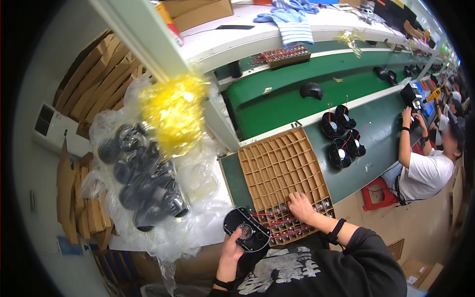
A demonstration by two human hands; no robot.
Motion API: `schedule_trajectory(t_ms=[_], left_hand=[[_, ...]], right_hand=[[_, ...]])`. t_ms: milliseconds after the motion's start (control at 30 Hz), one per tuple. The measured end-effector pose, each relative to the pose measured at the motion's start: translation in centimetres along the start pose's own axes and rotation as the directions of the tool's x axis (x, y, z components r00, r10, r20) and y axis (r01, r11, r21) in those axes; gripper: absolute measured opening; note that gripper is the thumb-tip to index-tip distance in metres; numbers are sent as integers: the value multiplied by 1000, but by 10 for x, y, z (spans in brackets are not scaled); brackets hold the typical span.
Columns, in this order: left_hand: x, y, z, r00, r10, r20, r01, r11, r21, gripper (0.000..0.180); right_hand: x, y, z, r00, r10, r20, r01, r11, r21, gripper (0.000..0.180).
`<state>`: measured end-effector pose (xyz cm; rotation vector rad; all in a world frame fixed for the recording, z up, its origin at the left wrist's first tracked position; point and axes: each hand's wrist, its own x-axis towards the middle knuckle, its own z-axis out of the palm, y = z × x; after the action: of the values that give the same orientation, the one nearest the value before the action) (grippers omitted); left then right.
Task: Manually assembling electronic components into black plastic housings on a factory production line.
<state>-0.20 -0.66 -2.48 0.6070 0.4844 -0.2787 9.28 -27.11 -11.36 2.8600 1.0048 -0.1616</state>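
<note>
At an assembly counter (232,178), the person's left hand (232,246) grips a black fan frame (246,229) by its lower edge, face up and close to the body, while the right hand (301,206) reaches fingers-down into the near rows of a brown cardboard divider tray (277,166); whether it has closed on a part cannot be told. Small red-wired parts (282,222) fill only those nearest cells, within easy reach. A clear bag of black frames (143,188) lies just to the left, and finished fans (341,133) sit further along beside the green belt (277,106).
</note>
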Motion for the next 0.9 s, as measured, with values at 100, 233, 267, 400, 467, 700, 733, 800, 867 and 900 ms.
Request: schedule_trajectory(t_ms=[100, 233, 267, 400, 467, 700, 733, 800, 867, 900], left_hand=[[-4, 7, 2, 998, -29, 51, 31, 999, -39, 59], [-11, 18, 11, 973, -16, 232, 2, 998, 62, 83], [-15, 21, 16, 961, -26, 275, 12, 999, 52, 85], [-25, 27, 23, 909, -31, 415, -1, 997, 76, 102], [-31, 26, 26, 882, -29, 471, -26, 994, 110, 114], [-42, 19, 40, 817, -307, 487, 193, 943, 271, 108], [-40, 16, 42, 799, -299, 521, 179, 946, 269, 105], [-36, 12, 52, 799, -309, 516, 210, 947, 241, 103], [-42, 6, 52, 782, -276, 559, 204, 961, 188, 92], [-41, 6, 50, 783, -280, 555, 209, 959, 190, 92]], right_hand=[[9, -5, -3, 996, -67, 53, 72, 993, -93, 14], [7, 22, -27, 989, -148, -2, 148, 988, 48, 14], [3, 31, -40, 994, -112, -1, 108, 960, 257, 17], [-28, 67, -76, 927, 242, 287, -364, 398, 842, 22], [-49, 77, -60, 883, 301, 360, -420, 163, 893, 22], [-63, 21, -135, 991, 130, 42, 86, -833, 546, 67], [-63, 14, -145, 994, 98, 38, 58, -812, 580, 65], [-67, 1, -167, 999, 38, 17, 17, -749, 662, 57], [-67, -14, -190, 997, 1, -75, 57, -656, 752, 55], [-65, -14, -198, 994, -14, -105, 80, -555, 828, 54]])
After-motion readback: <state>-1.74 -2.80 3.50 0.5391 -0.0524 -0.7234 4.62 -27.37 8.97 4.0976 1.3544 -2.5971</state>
